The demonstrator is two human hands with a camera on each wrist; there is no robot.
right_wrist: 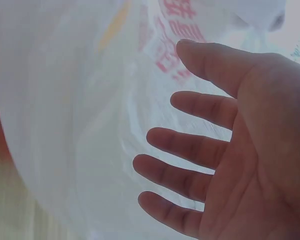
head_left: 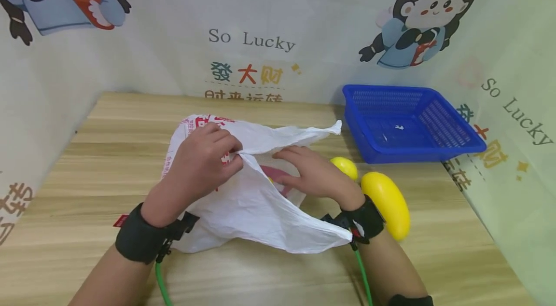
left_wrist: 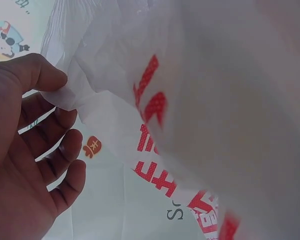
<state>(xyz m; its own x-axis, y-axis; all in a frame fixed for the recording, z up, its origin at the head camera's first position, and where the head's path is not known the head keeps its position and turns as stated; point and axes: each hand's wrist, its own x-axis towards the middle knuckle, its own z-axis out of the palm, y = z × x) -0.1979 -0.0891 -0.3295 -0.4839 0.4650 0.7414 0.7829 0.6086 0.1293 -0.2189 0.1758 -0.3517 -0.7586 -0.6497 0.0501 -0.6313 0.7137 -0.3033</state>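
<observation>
Tabletop (head_left: 108, 151): pale wood grain.
Walls (head_left: 169, 31): pale covering at back and both sides, printed with cartoon figures and "So Lucky".
White bag (head_left: 260, 204): mid-tabletop, red lettering, mouth facing right.
Left hand (head_left: 204, 159): pinches the bag's edge.
Right hand (head_left: 317, 171): fingers extended and spread, at the bag's mouth.
Blue basket (head_left: 408, 155): back right corner.
Yellow items: one round (head_left: 344, 168), one long (head_left: 388, 204), between bag and basket side.

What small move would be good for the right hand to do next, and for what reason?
Probably the right hand should move to the round yellow object. That hand is open and holds nothing at the mouth of the white bag, while the left hand pinches the bag's edge, and the yellow object lies outside the bag, near the right hand.
</observation>
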